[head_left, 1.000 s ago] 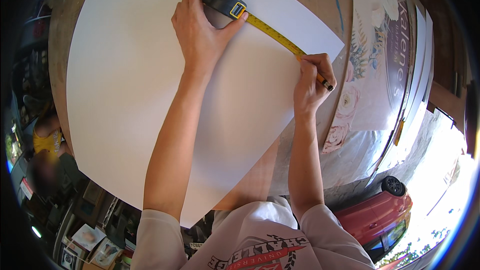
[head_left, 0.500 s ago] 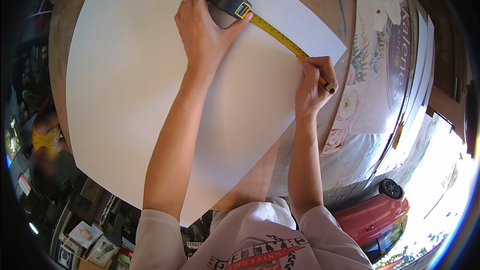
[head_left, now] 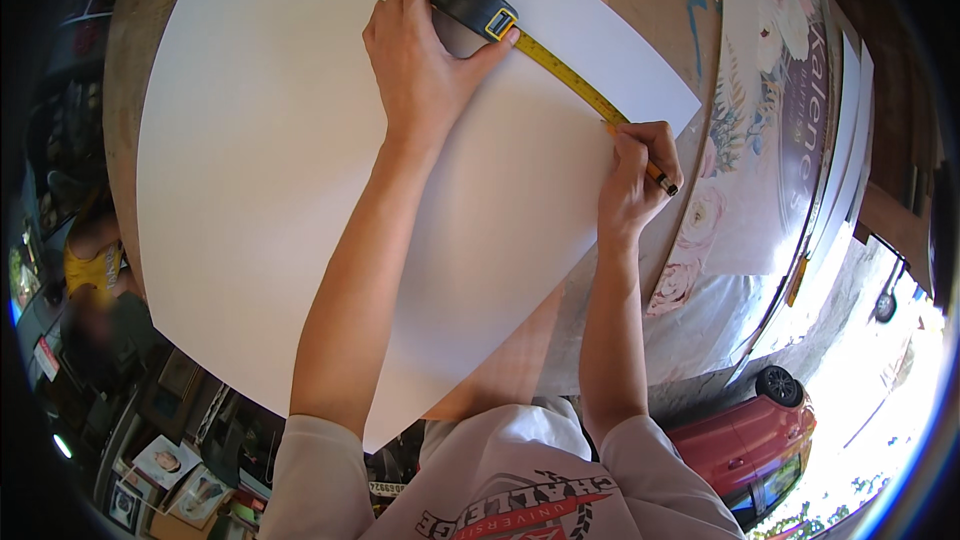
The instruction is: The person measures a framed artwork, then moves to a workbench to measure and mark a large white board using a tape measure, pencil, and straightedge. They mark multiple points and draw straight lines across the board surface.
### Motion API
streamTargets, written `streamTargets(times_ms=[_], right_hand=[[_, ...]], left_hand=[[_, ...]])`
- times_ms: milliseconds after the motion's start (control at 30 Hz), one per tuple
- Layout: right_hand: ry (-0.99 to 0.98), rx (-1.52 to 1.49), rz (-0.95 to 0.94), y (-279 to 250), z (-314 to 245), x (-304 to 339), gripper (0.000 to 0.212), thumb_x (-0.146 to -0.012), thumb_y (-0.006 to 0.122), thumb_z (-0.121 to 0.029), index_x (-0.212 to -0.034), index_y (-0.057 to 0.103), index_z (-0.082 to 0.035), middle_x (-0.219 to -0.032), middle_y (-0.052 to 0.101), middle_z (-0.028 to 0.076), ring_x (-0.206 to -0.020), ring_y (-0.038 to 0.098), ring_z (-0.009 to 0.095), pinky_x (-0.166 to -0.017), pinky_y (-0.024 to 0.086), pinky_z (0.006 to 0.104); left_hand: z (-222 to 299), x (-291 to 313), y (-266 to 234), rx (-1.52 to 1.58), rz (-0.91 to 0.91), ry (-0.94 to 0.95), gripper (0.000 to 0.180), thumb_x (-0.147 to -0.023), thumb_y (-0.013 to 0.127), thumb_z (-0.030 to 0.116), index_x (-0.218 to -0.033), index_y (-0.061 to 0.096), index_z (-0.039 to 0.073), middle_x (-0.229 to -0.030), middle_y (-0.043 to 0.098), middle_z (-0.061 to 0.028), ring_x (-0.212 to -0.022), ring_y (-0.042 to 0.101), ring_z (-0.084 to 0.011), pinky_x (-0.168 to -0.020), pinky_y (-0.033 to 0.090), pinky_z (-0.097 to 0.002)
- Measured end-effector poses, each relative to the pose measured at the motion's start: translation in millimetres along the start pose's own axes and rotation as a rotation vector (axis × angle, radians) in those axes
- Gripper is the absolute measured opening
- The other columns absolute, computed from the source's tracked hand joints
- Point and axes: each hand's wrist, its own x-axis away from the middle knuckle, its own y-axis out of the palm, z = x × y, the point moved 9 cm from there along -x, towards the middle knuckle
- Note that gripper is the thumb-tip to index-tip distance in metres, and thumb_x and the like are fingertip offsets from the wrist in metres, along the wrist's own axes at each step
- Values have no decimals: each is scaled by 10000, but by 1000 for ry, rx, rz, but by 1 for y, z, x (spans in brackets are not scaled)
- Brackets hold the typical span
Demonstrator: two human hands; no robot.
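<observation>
Brown wooden tabletop (head_left: 660, 0), large white sheet (head_left: 270, 190) | left hand (head_left: 425, 75): gripping black-and-yellow tape-measure case (head_left: 468, 4) over sheet | right hand (head_left: 640, 180): pinching slim yellow-and-black pencil (head_left: 661, 180) beside yellow blade (head_left: 565, 70) | pose barely changed, alignment steady

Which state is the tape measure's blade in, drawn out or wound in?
Drawn out: the yellow blade runs over the white sheet from the black case in the left hand to the right hand.

Glare burns lower right while soft shadows cross the sheet (head_left: 500, 200)
</observation>
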Motion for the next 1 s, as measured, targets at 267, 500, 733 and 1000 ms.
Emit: streamTargets(times_ms=[267,500,733,1000], right_hand=[[19,-8,-8,0,5,0,121,-862,536,39,-762,603,25,-618,529,-4,-557,381,39,-516,315,231],[4,29,-12,-2,6,1,108,-859,543,34,-776,612,25,-636,559,4,-571,402,36,-527,331,230],[23,-218,66,-15,5,-5,124,-904,537,-31,-829,632,-4,-694,546,-11,-599,400,45,-535,305,218],[70,-107,128,-90,-4,-68,434,-1105,433,-400,-1343,587,-71,-1023,718,111,-864,639,153,-797,485,294]], left_hand=[[3,1,-3,-23,29,26,711,-668,956,366,-1160,606,-10,-1034,681,-124,-965,664,-286,-881,516,-412],[0,1,-2,25,37,29,712,-668,956,363,-1160,605,-15,-1030,683,-125,-948,669,-283,-875,519,-408],[-5,0,4,91,-19,-37,746,-641,948,365,-1180,586,-2,-1087,650,-118,-1029,593,-295,-955,435,-432],[-7,0,1,122,-15,-92,678,-567,943,344,-1074,614,38,-1030,666,-142,-1003,608,-348,-899,450,-480]])
